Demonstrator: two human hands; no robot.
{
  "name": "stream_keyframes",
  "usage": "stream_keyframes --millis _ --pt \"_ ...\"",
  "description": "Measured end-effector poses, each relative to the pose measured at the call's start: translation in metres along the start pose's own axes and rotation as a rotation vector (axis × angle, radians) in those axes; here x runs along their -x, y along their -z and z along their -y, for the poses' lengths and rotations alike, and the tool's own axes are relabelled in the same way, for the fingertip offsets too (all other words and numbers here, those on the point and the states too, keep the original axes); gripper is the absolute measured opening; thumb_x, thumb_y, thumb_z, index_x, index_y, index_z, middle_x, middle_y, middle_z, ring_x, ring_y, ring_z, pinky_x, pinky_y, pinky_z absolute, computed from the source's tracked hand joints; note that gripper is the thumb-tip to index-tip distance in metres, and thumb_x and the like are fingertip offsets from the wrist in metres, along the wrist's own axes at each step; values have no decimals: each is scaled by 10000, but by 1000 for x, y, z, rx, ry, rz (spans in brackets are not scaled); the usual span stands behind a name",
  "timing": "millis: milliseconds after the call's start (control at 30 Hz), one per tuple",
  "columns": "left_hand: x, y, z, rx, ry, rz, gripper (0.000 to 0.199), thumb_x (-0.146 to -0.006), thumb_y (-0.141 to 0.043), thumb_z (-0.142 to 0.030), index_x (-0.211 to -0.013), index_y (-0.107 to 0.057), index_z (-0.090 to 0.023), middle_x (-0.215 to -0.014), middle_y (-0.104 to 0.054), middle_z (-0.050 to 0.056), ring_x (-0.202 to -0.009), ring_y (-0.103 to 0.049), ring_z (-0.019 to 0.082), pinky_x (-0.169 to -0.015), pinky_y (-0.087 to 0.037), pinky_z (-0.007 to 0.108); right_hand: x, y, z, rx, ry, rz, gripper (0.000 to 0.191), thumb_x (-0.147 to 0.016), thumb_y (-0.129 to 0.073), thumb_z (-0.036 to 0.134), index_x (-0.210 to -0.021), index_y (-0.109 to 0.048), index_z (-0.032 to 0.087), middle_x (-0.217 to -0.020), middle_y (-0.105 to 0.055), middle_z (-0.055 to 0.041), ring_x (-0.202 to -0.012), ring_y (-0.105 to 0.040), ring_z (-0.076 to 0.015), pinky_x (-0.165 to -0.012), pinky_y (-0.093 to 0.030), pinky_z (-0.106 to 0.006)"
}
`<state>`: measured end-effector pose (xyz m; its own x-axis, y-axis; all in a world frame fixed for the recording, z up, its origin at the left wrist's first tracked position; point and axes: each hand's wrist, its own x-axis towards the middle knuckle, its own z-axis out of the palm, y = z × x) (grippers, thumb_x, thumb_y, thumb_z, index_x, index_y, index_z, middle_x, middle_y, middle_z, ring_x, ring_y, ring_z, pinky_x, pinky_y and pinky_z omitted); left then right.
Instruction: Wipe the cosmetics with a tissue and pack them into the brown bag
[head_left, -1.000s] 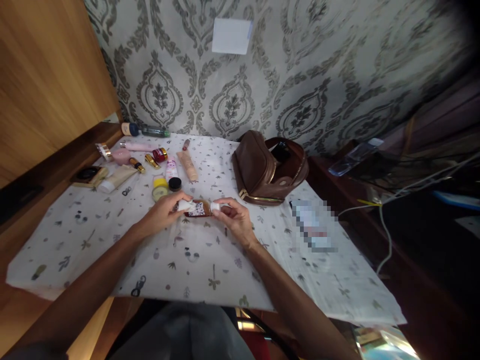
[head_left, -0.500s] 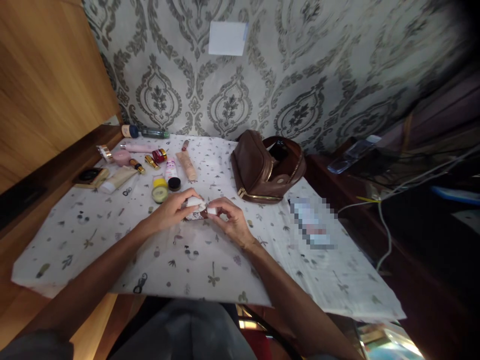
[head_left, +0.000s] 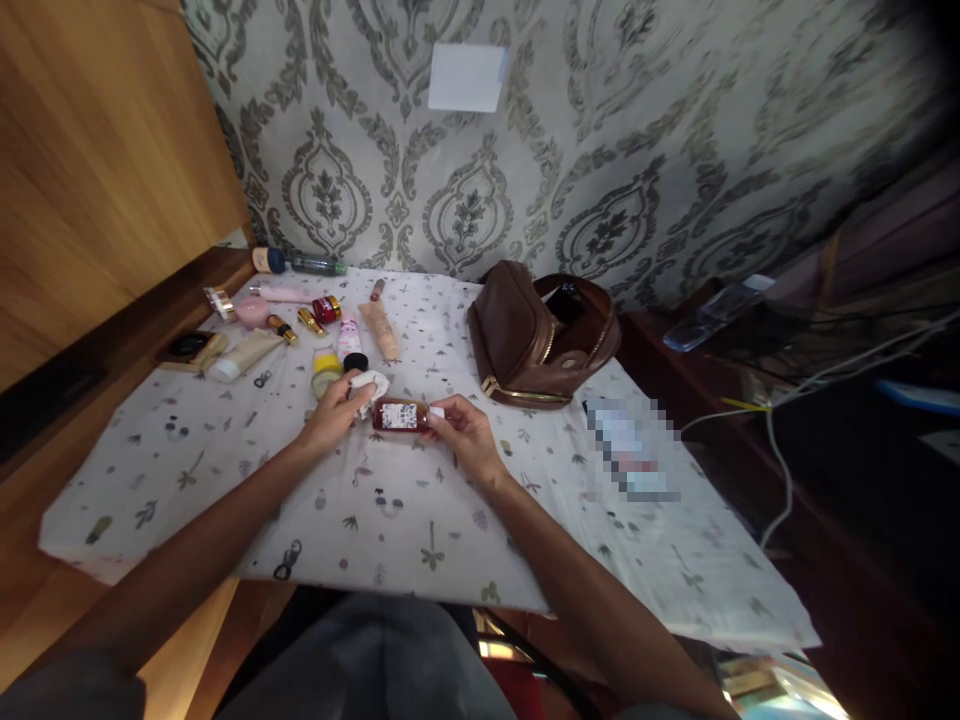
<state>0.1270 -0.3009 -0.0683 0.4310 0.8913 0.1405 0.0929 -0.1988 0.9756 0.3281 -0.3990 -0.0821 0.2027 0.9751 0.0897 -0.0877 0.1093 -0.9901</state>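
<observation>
My right hand point(head_left: 466, 438) pinches the white cap end of a small reddish-brown bottle point(head_left: 401, 415) with a patterned white label. The bottle lies sideways above the cloth, its base pointing left. My left hand point(head_left: 335, 410) is closed on a crumpled white wipe point(head_left: 369, 388), just left of the bottle's base. Behind my left hand stand a yellow-banded jar point(head_left: 325, 366) and a black-lidded container point(head_left: 355, 362), both partly hidden. A beige tube point(head_left: 381, 330) lies farther back.
A brown bag point(head_left: 536, 340) stands open at the back right of the patterned cloth point(head_left: 420, 510). Tubes, a red jar point(head_left: 326, 308), a compact point(head_left: 191, 350) and several bottles lie back left. A blurred-out item point(head_left: 630, 450) lies on the right.
My left hand has drawn left with the wipe, away from the bottle. The bottle's label now shows between my hands. The view has shifted slightly.
</observation>
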Motion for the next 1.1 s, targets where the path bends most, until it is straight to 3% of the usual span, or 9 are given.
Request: stream_keyframes --millis 133,267,400,533,667,833,967,1100 --pt "3 -7 -7 109 -1 -29 285 -864 -620 -495 -890 -573 -215 -729 -534 -37 -690 -569 144 -607 -464 235 -1 1 0 -68 -32 -80 478 -638 -832 592 -828 -593 225 -714 -696 16 -559 -657 -159 -609 -590 -340" --pt "3 -14 -10 162 -5 13 333 -842 -640 -526 -853 -526 -213 -781 -549 -32 -705 -576 132 -649 -512 241 -2 4 0 -116 -50 -151 513 -602 -848 599 -820 -570 227 -733 -690 19 -574 -669 -162 -605 -601 -339" --pt "4 -17 -8 266 68 27 406 -771 -708 -560 -851 -524 -207 -817 -579 -27 -733 -634 142 -719 -575 285 -1 3 0 -20 83 -183 434 -689 -811 558 -858 -572 237 -785 -674 15 -624 -662 -160 -660 -594 -343" --pt "4 -15 -5 294 53 -9 394 -765 -723 -537 -860 -551 -195 -790 -596 -26 -701 -625 134 -672 -534 252 5 2 1 242 282 -195 281 -820 -723 479 -924 -612 244 -867 -665 -19 -764 -649 -181 -731 -569 -344" --pt "5 -12 -3 241 29 -57 335 -803 -681 -509 -874 -567 -201 -804 -611 -16 -731 -607 141 -658 -468 237 10 5 5 567 501 -147 105 -900 -647 338 -956 -670 252 -989 -673 -68 -915 -639 -221 -809 -553 -374" --pt "6 -9 -9 105 -8 -36 300 -842 -630 -494 -863 -554 -205 -771 -560 -24 -701 -536 136 -627 -412 229 12 7 9 742 678 -19 163 -943 -584 244 -1054 -699 276 -1077 -686 -85 -997 -648 -230 -870 -550 -396" --pt "8 -7 -16 -102 -84 11 246 -882 -577 -446 -857 -532 -205 -758 -512 -30 -703 -498 142 -635 -387 233 14 5 12 759 717 11 192 -953 -583 248 -1092 -708 291 -1092 -703 -81 -1000 -649 -232 -889 -550 -418" --pt "12 -12 -23 -178 -149 64 224 -919 -521 -426 -899 -529 -202 -810 -531 -22 -769 -524 157 -693 -407 237 14 2 14 671 629 -63 255 -914 -661 320 -1165 -682 275 -1081 -710 -73 -981 -672 -228 -885 -576 -417"
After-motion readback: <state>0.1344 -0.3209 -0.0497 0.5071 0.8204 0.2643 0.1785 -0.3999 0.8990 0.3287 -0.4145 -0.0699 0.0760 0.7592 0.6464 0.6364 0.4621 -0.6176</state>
